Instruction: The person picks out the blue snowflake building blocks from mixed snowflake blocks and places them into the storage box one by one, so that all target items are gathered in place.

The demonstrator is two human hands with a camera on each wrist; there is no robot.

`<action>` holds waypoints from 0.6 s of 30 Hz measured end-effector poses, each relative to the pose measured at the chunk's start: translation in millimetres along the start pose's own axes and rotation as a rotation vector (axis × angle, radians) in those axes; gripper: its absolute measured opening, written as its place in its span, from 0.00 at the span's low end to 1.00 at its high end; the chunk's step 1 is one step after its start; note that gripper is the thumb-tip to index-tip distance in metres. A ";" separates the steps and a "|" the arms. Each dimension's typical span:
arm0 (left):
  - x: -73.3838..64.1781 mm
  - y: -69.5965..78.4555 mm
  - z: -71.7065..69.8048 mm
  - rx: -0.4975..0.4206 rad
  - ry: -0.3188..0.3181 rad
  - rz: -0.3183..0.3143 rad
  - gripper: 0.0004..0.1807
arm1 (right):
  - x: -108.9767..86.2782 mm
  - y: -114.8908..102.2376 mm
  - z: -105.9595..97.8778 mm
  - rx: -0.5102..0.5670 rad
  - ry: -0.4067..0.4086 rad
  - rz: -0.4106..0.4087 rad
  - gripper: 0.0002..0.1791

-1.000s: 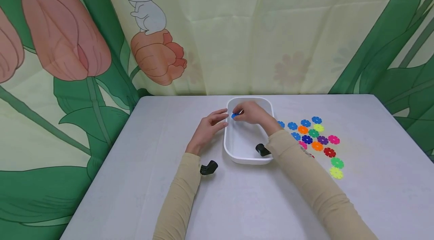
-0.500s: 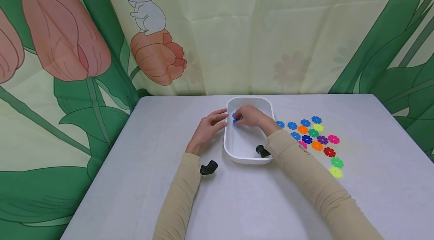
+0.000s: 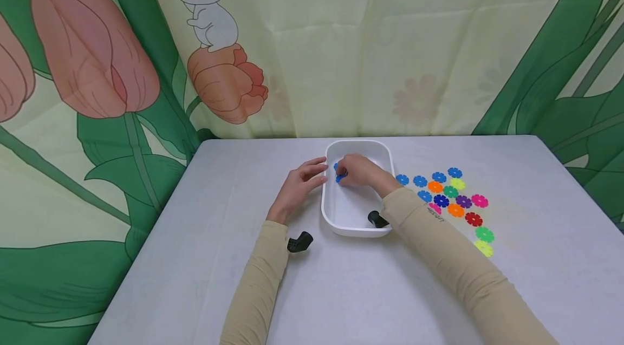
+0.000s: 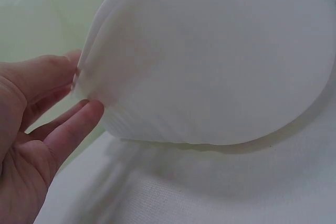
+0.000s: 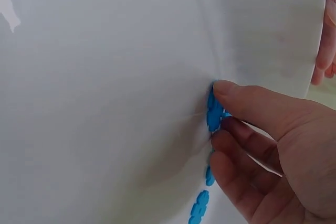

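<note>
In the head view my right hand [image 3: 359,169] is inside the white tray [image 3: 348,230], close to its left wall. The right wrist view shows thumb and fingertips pinching a blue flower-shaped disc [image 5: 214,109], which stands on edge along the wall. More blue discs [image 5: 198,207] lie in line with it, partly covered by the fingers. My left hand [image 3: 303,180] rests its fairly straight fingertips against the outside of the tray's left wall. From the left wrist view, those fingers [image 4: 79,127] touch the white wall near the rim.
Right of the tray lie several flower discs [image 3: 441,200] in blue, orange, green, purple, pink, red and yellow. Black wrist devices [image 3: 299,242] sit at both cuffs. A printed curtain [image 3: 341,63] hangs behind the table's far edge.
My right hand has moved slightly nearer along the tray's left wall. A blue disc now shows beyond its fingers, where they were a second ago. The left hand stays put.
</note>
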State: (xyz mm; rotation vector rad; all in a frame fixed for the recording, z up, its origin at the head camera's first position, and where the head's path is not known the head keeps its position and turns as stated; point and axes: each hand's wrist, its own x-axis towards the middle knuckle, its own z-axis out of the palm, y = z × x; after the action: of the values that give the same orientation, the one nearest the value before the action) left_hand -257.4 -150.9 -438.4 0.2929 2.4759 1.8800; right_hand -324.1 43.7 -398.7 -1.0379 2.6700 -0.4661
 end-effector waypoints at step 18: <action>0.5 -0.5 -0.1 0.012 -0.002 -0.021 0.19 | -1.2 3.4 2.0 0.102 0.007 0.099 0.14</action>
State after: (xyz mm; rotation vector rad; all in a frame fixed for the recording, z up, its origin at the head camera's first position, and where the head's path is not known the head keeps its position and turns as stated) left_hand -257.9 -151.0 -438.7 0.2675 2.4792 1.8565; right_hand -324.6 46.5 -401.7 -0.8720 2.6580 -0.5801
